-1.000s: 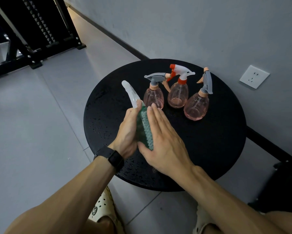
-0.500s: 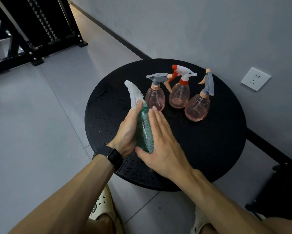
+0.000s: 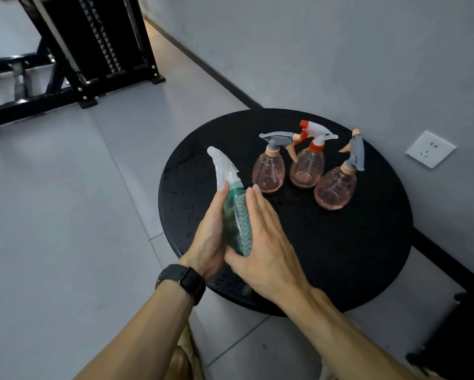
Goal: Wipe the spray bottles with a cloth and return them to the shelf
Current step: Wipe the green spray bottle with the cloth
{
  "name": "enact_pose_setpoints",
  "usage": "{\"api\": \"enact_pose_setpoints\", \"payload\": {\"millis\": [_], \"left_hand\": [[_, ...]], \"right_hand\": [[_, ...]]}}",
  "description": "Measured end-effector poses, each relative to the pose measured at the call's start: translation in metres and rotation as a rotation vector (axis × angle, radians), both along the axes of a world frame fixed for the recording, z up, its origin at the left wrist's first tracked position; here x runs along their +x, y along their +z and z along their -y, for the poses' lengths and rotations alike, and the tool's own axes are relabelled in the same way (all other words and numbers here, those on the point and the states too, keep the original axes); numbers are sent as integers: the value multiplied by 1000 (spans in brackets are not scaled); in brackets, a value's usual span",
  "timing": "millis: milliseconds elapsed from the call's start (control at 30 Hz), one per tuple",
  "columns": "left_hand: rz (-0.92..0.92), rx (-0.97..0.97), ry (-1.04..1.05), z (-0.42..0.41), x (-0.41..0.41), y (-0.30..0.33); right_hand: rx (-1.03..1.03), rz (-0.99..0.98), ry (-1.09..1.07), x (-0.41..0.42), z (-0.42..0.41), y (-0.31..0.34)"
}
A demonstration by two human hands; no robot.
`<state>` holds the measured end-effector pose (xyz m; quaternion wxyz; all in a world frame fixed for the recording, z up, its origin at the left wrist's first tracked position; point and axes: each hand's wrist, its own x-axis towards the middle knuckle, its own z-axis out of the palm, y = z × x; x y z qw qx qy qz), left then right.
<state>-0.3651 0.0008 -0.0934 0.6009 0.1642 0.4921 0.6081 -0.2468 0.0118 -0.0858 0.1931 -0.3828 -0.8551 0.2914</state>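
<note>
Wiping the green spray bottle above the round table.
Left hand grips its body; right hand, fingers straight, presses the teal cloth on. Looks light, wet-slick plastic; hold mid-body.

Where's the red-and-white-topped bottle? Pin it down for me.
In the head view, the red-and-white-topped bottle stands at the round table's far side, middle of three pink bottles, between two grey-topped ones.

Head-worn view looks steeply down, close over the round table beside a wall.
</note>
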Motion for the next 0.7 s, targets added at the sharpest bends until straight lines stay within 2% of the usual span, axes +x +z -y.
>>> {"api": "enact_pose_setpoints", "payload": {"millis": [200, 467, 700], "left_hand": [[22, -15, -116, 7, 33, 0], [6, 24, -141, 12, 46, 11], [-156, 34, -120, 5, 42, 13]], "right_hand": [[110, -14, -171, 12, -4, 7], [147, -1, -119, 33, 9, 4], [228, 20, -81, 31, 9, 2]]}}
